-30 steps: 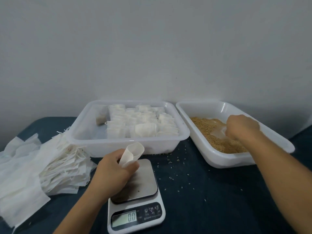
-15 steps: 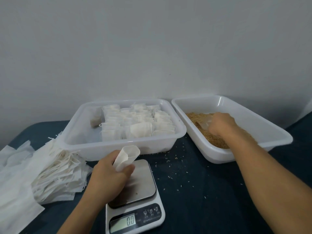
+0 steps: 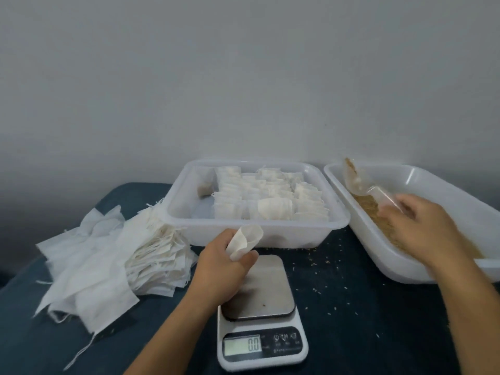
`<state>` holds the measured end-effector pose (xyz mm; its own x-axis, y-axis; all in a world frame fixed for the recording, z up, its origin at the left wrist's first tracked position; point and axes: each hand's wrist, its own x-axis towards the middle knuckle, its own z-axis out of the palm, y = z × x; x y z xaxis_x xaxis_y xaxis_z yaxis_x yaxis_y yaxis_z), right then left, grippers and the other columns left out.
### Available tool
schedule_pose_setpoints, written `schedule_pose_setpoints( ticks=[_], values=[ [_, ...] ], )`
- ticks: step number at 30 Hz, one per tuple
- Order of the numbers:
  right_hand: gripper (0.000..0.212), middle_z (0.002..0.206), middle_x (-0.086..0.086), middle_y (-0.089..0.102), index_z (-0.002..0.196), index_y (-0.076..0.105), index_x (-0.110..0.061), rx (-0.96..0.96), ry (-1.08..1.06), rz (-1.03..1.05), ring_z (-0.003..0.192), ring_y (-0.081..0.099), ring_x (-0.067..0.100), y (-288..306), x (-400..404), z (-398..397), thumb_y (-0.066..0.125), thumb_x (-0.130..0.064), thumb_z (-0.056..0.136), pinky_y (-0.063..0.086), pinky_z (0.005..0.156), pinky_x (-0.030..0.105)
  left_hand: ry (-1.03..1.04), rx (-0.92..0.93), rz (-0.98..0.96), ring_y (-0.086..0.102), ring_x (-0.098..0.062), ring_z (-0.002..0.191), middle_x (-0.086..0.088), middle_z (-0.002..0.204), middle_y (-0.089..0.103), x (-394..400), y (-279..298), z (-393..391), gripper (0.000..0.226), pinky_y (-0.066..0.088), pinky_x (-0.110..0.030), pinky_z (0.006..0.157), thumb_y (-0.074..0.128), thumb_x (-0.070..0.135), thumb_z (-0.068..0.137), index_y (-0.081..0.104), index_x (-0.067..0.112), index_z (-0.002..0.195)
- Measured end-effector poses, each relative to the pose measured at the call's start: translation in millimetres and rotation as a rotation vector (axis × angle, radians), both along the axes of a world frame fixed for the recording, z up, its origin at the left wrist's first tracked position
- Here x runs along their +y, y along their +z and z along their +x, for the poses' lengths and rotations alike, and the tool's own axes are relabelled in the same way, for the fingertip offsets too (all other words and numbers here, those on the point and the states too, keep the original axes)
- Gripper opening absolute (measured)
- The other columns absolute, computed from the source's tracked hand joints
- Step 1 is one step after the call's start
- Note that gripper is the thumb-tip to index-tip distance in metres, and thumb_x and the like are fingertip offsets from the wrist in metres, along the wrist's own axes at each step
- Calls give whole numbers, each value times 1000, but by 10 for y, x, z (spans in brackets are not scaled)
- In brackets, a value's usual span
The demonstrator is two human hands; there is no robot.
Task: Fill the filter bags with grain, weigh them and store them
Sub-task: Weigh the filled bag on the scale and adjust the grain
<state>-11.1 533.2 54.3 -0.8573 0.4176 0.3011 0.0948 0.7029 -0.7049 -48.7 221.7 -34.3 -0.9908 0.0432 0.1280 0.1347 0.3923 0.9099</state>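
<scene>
My left hand (image 3: 226,269) grips an empty white filter bag (image 3: 244,240) with its mouth held open, just above the back edge of the digital scale (image 3: 261,309). The scale's display reads 0.0. My right hand (image 3: 422,228) holds the handle of a clear plastic scoop (image 3: 359,180) over the right-hand white tub (image 3: 411,174). The scoop is raised out of the brown grain (image 3: 376,215) with some grain in its bowl. A second clear tub (image 3: 257,228) behind the scale holds rows of filled white bags (image 3: 270,201).
A loose heap of empty filter bags (image 3: 113,263) with strings lies on the dark blue table top at the left. Spilled grains (image 3: 322,263) are scattered on the cloth right of the scale. A grey wall stands close behind the tubs.
My right hand has lifted the scoop out of the grain and swung it up to the left. My left hand keeps the open bag over the scale. The camera view has shifted left.
</scene>
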Motion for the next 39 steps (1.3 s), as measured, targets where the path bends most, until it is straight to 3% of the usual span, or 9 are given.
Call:
schedule_pose_setpoints(
  ticks=[3,7,12,16,22,30,35,37,39],
  values=[
    [11,81,-27,69,101,74,-46,44,160,-73,65,63,-1,45,-214,155,72,-41,91,48,67,34,27,-6,19,62,8,79,28,89,67,-19,-10,-21,17,43,-5,55,73,31,83,64,41,92],
    [32,101,-39,69,104,71,-63,-91,312,30,84,63,-17,166,-391,309,71,-68,73,51,69,27,73,-12,54,62,8,76,30,86,67,-44,-28,-58,17,43,-7,56,72,28,84,65,40,93],
    [47,97,-47,65,104,63,-74,-152,382,223,92,63,-14,332,-477,389,64,-93,60,52,77,26,123,-19,30,63,-4,71,15,80,68,-58,-43,-85,13,45,-20,59,70,28,83,64,35,92],
    [32,89,-54,58,88,54,-85,-144,375,372,90,60,-16,449,-572,425,58,-88,57,50,76,26,129,-3,-13,63,-6,76,12,84,68,-47,-40,-79,14,46,-26,62,71,25,84,63,32,93],
    [50,93,-36,66,104,64,-66,-159,350,655,86,59,-1,613,-711,384,50,-87,61,50,76,30,77,59,-118,61,-4,77,13,89,66,-25,-32,-55,14,39,-20,60,69,25,85,61,36,92],
    [48,118,-32,59,134,38,-70,-184,336,1136,109,60,5,850,-961,390,34,-80,87,38,69,28,39,88,-143,59,6,84,15,93,65,-22,-39,-43,14,41,-10,56,69,27,87,59,37,91],
    [44,115,-26,57,136,35,-52,-140,342,1294,109,60,5,826,-1031,405,34,-71,96,41,65,27,28,76,-81,60,3,77,11,83,66,-10,-46,-35,10,42,-8,56,69,25,87,63,33,89],
    [39,108,-24,59,131,47,-51,-84,314,1323,105,58,7,811,-1031,418,43,-66,95,46,63,27,34,64,-66,60,1,72,12,78,65,-6,-48,-36,10,42,-10,53,69,25,86,62,33,86],
    [22,88,-19,66,105,71,-43,36,336,1273,87,60,17,740,-944,411,72,-49,84,50,53,31,38,43,-57,60,0,70,16,79,65,-7,-47,-37,10,42,-11,51,69,27,85,62,33,86]
  ],
)
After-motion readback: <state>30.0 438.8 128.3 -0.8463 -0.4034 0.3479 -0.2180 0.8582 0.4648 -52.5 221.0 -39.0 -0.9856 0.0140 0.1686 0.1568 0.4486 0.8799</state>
